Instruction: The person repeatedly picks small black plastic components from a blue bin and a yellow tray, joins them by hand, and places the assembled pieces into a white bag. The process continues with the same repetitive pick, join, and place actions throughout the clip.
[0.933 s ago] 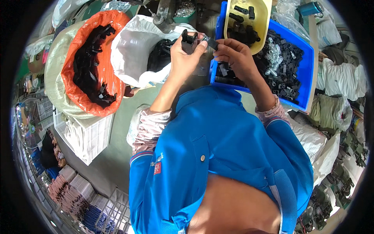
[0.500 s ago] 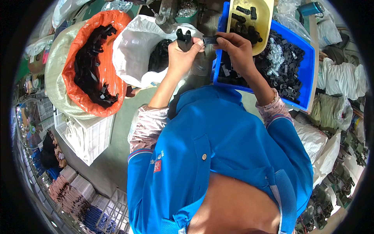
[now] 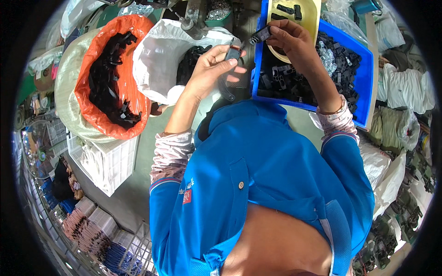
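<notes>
My left hand [image 3: 205, 76] is closed on a black plastic part [image 3: 233, 54], whose curved arm hangs down past the fingers. It is over the right edge of a white sack [image 3: 154, 62] with black parts inside. Between the fingertips of my right hand [image 3: 297, 45] is a small black plastic piece [image 3: 263, 34] with a coil spring at its left end. The two held parts are apart. Below my right hand are a yellow tray [image 3: 314, 18] with a few black parts and a blue bin [image 3: 367, 96] full of small black pieces.
A heap of shiny springs [image 3: 328, 60] lies on the pieces in the blue bin. To the left, an orange-lined sack [image 3: 133, 99] holds black parts above a white plastic crate [image 3: 110, 170]. A green container [image 3: 223, 22] of small metal bits stands at the back.
My hands have moved apart. The right one has risen to the right with the small piece, showing its spring. The left has turned its part, so the curved arm now points down.
</notes>
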Available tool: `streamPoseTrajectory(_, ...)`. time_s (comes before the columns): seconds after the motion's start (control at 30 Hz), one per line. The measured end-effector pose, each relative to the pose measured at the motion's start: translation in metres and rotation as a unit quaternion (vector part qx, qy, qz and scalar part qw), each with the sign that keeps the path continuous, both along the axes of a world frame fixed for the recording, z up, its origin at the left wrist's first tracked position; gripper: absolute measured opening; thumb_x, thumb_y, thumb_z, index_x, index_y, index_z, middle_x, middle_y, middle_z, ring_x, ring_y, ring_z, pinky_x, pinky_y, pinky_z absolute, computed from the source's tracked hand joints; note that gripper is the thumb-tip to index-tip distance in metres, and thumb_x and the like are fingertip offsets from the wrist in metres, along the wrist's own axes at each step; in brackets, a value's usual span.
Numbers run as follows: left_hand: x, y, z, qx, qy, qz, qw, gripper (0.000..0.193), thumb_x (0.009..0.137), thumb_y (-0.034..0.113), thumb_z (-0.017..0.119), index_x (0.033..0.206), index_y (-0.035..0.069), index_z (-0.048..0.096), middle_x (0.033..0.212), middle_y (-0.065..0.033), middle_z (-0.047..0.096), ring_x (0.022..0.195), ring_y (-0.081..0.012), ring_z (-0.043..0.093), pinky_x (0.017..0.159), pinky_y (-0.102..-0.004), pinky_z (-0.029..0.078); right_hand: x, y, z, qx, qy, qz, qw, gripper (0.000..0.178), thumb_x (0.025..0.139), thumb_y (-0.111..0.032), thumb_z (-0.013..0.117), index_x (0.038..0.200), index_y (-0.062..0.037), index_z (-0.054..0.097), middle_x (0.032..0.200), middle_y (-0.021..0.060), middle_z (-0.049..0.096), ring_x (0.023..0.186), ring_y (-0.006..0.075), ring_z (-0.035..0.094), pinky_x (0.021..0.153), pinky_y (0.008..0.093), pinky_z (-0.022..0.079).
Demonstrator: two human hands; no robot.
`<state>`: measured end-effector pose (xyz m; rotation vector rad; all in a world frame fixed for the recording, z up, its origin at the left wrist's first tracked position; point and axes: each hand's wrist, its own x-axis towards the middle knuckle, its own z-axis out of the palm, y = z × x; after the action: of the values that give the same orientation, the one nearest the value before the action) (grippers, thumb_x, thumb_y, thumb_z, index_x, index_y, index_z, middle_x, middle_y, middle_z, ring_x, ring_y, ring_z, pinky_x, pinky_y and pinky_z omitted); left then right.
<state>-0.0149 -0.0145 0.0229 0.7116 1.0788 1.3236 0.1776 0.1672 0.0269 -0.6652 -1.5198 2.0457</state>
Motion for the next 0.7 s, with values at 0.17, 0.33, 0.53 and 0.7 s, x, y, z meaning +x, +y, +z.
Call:
streamPoseTrajectory(0.17, 0.012, 0.0, 0.007, -0.028, 0.003, -0.014, 0.999, 0.041, 0.092, 0.009, 0.064, 0.131, 0.003, 0.053, 0.124, -0.0154, 0.064, 0.089, -0.0208, 0.07, 0.068, -0.0294, 0.059, -0.006, 0.004, 0.001, 0.03, -0.001, 0.027, 0.999, 0.022, 0.092, -0.016, 0.068, 0.106, 0.0005, 0.066, 0.103, 0.0089, 0.067, 0.088, 0.0171, 0.067, 0.08, 0.0282, 0.055)
streamPoseTrajectory(0.33, 0.018, 0.0, 0.005, -0.046, -0.013, -0.022, 0.999, 0.041, 0.091, 0.005, 0.064, 0.131, 0.003, 0.053, 0.123, -0.0144, 0.064, 0.087, -0.019, 0.07, 0.066, -0.0285, 0.059, -0.006, 0.002, 0.01, 0.085, -0.033, 0.049, 0.995, 0.017, 0.094, -0.015, 0.065, 0.104, -0.0002, 0.065, 0.109, 0.0085, 0.066, 0.09, 0.0148, 0.067, 0.082, 0.0281, 0.056)
streamPoseTrajectory(0.53, 0.025, 0.001, 0.002, -0.052, -0.023, -0.023, 0.998, 0.042, 0.09, 0.008, 0.066, 0.131, 0.006, 0.054, 0.117, -0.0086, 0.066, 0.084, -0.0195, 0.069, 0.066, -0.0307, 0.058, -0.006, 0.005, 0.004, 0.078, -0.016, 0.064, 0.995, 0.021, 0.093, -0.015, 0.067, 0.106, 0.0025, 0.064, 0.107, 0.01, 0.065, 0.092, 0.0175, 0.067, 0.082, 0.0312, 0.06)
streamPoseTrajectory(0.7, 0.03, 0.003, -0.004, -0.049, -0.037, -0.016, 0.998, 0.042, 0.09, 0.009, 0.065, 0.13, 0.005, 0.054, 0.116, -0.0094, 0.066, 0.084, -0.0194, 0.069, 0.065, -0.0312, 0.058, -0.003, 0.004, 0.0, 0.07, -0.017, 0.076, 0.994, 0.024, 0.092, -0.015, 0.068, 0.107, 0.004, 0.064, 0.105, 0.0102, 0.065, 0.091, 0.0182, 0.068, 0.082, 0.0317, 0.06)
